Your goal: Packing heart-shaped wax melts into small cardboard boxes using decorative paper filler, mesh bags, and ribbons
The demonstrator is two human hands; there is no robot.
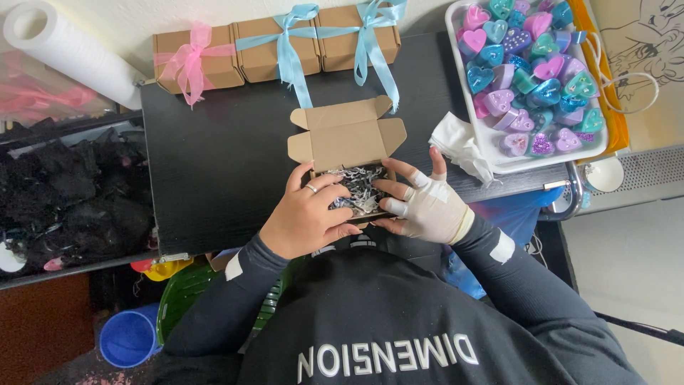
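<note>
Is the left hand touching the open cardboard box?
Touching. The head view shows the left hand with fingers curled over the near left edge of the open cardboard box, resting on its shredded paper filling.

Small brown cardboard box (347, 142) sits at the near edge of the table, lid flipped open toward 12 o'clock, flaps out. It's stuffed with shredded silver-grey paper filling (360, 189), piled loosely inside.

Brown box (347, 139) holds silver shreds (358, 189); white tray (491, 153) holds pink, purple, teal hearts (531, 71).
</note>
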